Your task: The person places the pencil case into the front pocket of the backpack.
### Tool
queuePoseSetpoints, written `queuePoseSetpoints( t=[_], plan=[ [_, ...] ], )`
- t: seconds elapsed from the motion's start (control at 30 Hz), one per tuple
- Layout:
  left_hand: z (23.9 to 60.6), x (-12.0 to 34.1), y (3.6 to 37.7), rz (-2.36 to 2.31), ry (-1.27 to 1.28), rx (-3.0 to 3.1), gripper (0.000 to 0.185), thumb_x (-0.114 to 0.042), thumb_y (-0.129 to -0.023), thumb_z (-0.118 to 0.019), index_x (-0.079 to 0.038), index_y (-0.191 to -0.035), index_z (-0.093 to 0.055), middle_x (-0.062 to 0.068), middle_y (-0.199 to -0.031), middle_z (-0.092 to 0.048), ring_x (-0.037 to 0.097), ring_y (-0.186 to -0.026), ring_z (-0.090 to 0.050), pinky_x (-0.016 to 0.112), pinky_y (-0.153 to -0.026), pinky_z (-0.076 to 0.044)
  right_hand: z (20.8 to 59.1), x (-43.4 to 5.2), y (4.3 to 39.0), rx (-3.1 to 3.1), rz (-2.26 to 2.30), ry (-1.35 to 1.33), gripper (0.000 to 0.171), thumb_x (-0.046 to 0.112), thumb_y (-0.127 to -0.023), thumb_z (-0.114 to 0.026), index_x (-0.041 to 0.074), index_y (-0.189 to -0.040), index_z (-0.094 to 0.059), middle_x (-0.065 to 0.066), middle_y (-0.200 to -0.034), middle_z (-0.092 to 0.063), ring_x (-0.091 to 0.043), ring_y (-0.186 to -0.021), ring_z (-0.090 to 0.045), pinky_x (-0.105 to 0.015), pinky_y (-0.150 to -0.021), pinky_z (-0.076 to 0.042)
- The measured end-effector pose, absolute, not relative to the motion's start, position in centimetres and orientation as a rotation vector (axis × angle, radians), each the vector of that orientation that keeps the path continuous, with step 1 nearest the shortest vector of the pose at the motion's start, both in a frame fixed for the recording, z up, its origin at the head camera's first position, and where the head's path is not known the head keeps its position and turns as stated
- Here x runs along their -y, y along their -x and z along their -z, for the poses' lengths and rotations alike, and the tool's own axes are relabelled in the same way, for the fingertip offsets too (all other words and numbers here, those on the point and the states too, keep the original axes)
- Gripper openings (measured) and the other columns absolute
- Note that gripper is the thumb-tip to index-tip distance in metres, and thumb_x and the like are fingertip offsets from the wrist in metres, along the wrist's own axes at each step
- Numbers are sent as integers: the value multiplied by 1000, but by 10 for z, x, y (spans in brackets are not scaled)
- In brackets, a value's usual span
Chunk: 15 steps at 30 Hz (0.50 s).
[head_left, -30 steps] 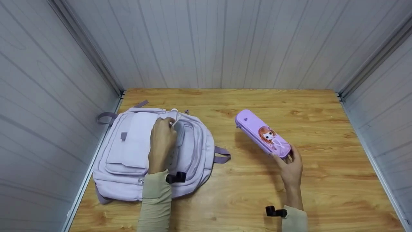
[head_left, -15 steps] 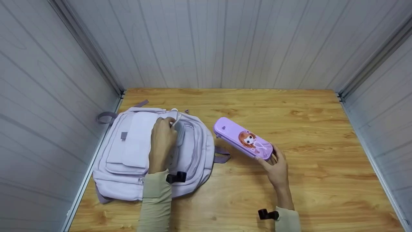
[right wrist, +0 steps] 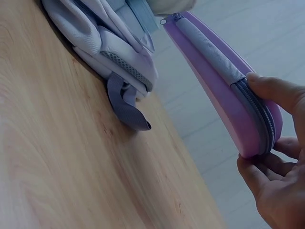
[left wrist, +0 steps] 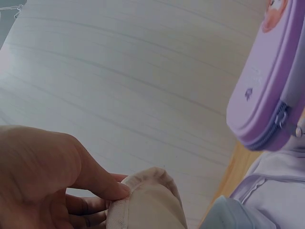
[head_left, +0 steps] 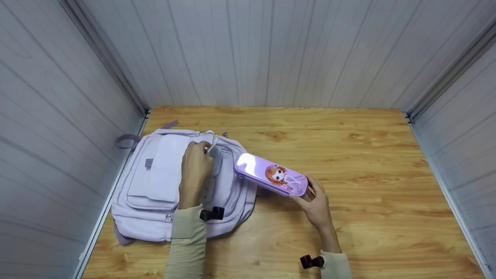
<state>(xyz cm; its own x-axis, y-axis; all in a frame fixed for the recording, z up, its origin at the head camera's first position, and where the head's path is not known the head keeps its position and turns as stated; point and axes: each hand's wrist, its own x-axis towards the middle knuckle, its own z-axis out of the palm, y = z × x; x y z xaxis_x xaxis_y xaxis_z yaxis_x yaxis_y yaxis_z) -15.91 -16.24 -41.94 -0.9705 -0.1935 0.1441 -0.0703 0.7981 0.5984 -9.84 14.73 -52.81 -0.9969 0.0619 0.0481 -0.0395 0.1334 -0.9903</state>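
Note:
A pale lilac backpack (head_left: 155, 224) lies on the wooden surface at the left in the head view. My left hand (head_left: 195, 170) pinches the edge of its fabric (left wrist: 150, 205) between thumb and fingers and holds it raised. From the right, my right hand (head_left: 318, 205) grips one end of a purple zippered pencil case (head_left: 257, 172) with a cartoon girl on its lid. The far end of the case overlaps the backpack's right side in the head view. In the right wrist view, the case is off the surface, its zipper closed at the gripped end.
A light blue, box-like thing (left wrist: 233, 215) shows inside the backpack beside the raised fabric. A grey-purple strap loop (right wrist: 124, 102) sticks out from the bag. Pale panel walls (head_left: 248, 54) enclose the wooden surface (head_left: 379, 186) at back and sides.
My right hand has carried the pencil case left and a little nearer to me, up to the backpack, and the case has turned flatter. The left hand keeps its hold in place.

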Motion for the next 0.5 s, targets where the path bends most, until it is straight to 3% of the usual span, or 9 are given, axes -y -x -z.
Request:
queuePoseSetpoints(
  t=[0.23,0.5],
  plan=[
    [420,163,159,913,-203,2789,31,4,-80,-51,3,-106,-69,23,-98,-62,39,-93,-60,49,-84,-45,527,-132,95,2363,-1993,-76,72,-1,-73,-78,-3,-138,-45,-21,-137,-44,-30,-126,-46,-42,-106,-37],
    [420,164,159,907,-193,2795,31,4,-80,-51,3,-105,-68,22,-98,-63,38,-95,-60,48,-84,-46,529,-115,92,2378,-2017,-183,73,1,-72,-79,-4,-137,-45,-28,-143,-37,-36,-129,-44,-46,-107,-36]
  ],
)
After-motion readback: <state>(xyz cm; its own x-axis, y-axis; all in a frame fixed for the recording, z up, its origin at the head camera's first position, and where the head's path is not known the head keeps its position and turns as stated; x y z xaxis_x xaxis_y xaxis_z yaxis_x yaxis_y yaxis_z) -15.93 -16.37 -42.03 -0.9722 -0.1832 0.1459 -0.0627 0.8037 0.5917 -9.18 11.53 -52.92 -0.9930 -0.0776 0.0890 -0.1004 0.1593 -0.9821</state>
